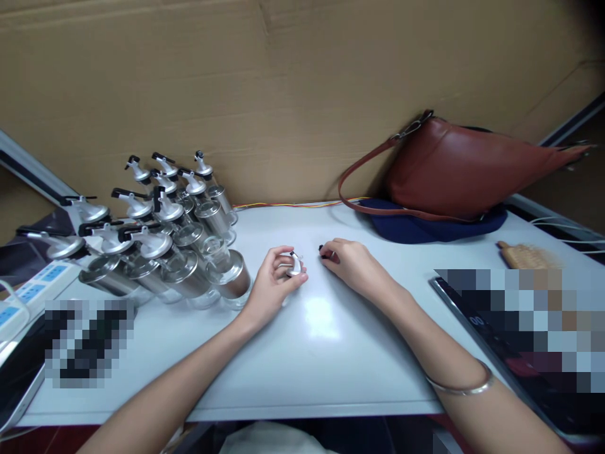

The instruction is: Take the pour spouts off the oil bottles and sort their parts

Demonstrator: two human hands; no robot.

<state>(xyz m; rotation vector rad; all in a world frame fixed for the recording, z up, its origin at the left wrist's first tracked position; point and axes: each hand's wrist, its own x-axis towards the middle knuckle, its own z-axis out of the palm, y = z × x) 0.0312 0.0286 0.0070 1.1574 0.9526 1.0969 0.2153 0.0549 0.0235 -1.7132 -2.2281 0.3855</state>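
My left hand (274, 280) is closed around a silver pour spout (295, 265), which it holds just above the table. A hand's breadth to the right, my right hand (347, 261) pinches a small black piece (322, 251) between thumb and fingers; it looks like a spout's cap or lever, too small to be sure. Left of my left hand stands a glass bottle with a metal sleeve (231, 274) and no spout on top. Behind it are several similar bottles, most topped with silver spouts (151, 243) that carry black levers.
A brown leather bag (444, 170) rests on a dark blue cap (392, 224) at the back right. A wooden brush (524, 255) and a dark-screened tablet (466, 315) lie right. A power strip (35, 290) is at the left, and a cardboard wall (283, 113) stands behind the white table (302, 378).
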